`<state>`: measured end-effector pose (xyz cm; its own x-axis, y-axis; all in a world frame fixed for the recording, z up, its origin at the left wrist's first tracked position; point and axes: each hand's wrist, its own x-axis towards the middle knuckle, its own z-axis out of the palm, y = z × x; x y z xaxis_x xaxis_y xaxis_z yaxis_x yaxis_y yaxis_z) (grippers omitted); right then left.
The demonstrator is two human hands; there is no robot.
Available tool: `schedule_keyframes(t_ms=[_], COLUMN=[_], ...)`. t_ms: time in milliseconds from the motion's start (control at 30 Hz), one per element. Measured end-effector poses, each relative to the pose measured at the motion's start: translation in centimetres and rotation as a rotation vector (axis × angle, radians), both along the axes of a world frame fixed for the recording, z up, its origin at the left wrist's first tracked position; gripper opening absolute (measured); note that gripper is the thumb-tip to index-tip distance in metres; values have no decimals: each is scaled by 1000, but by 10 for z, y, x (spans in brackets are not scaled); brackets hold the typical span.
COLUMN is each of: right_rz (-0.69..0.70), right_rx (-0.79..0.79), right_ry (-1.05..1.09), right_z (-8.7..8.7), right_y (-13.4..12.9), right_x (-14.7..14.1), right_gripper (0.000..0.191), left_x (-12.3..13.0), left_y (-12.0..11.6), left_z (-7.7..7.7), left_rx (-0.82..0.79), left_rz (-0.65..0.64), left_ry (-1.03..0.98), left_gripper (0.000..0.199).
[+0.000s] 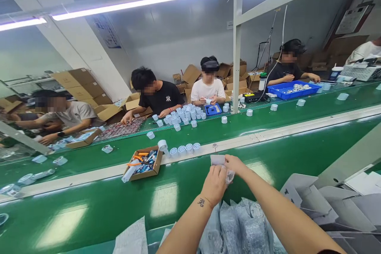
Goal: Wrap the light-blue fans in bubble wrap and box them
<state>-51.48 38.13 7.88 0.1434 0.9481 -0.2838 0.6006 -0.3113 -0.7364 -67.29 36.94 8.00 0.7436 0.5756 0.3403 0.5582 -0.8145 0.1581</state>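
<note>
Both my hands meet over the near green belt [89, 206]. My left hand [214, 184] and my right hand [235, 163] together grip a small white part [217, 160] wrapped partly in a crinkled clear plastic bag [229, 176]. Just below my forearms lies a heap of similar clear bags [238, 226]. A small cardboard box [143, 163] with orange-handled pliers and small parts sits to the left of my hands. Several white round caps [184, 149] stand in a row beyond it.
Flat grey carton blanks [324, 202] are stacked at the right. Across the far green belt, several people sit working among more white caps [184, 115], a blue tray [293, 89] and cardboard boxes [77, 83]. A white post [237, 39] rises from the middle rail.
</note>
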Motion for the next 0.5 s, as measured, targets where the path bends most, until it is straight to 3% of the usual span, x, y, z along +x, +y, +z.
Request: schedule_keyframes(t_ms=[67, 133, 333, 433, 500], right_rz=[-7, -18, 29, 71, 109], right_rx=[-56, -117, -176, -141, -129], right_ry=[79, 149, 104, -2, -60], right_z=[2, 3, -1, -5, -2], right_y=[2, 3, 7, 11, 17], right_x=[0, -3, -10, -6, -3], right_gripper=[23, 22, 23, 20, 19], left_x=[0, 1, -4, -17, -31], left_y=[-5, -5, -10, -34, -58], left_z=[0, -1, -11, -7, -10], left_rx=[14, 16, -66, -72, -207], left_rz=[111, 209, 42, 193, 347], left_ry=[-14, -22, 100, 5, -16], left_gripper=[37, 36, 25, 29, 33])
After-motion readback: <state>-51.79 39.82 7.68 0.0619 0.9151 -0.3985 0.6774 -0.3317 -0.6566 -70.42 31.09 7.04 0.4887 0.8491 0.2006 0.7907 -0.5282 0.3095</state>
